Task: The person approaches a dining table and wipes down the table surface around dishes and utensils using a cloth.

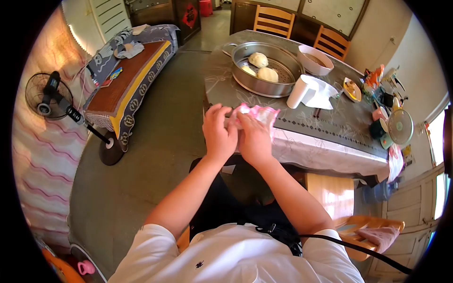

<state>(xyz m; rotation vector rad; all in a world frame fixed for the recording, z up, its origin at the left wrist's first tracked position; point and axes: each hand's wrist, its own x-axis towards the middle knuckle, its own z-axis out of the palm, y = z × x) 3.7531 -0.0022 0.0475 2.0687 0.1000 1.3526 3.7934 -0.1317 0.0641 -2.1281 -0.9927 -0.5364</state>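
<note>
Over the table's near edge, my two hands are together at a crumpled pink-and-white cloth [264,113]. My right hand [255,141] lies across it from above, its fingers closed over the folds. My left hand [220,134] is curled at the cloth's left edge, which sits between its bent fingers and thumb; the palm side is hidden. Beyond them a metal steamer pan [269,89] with a perforated base holds three pale round buns, one of them a bun [258,59] at the back. A white paper roll [302,92] lies right of the pan, with a loose sheet spread out.
The table [330,125] has a patterned cover. At its back stands a pink basin [315,60]; a small dish [352,89], cups and bags crowd the right end. A wooden stool [330,193] is near my right side. Left are a daybed [127,80] and a standing fan [49,96].
</note>
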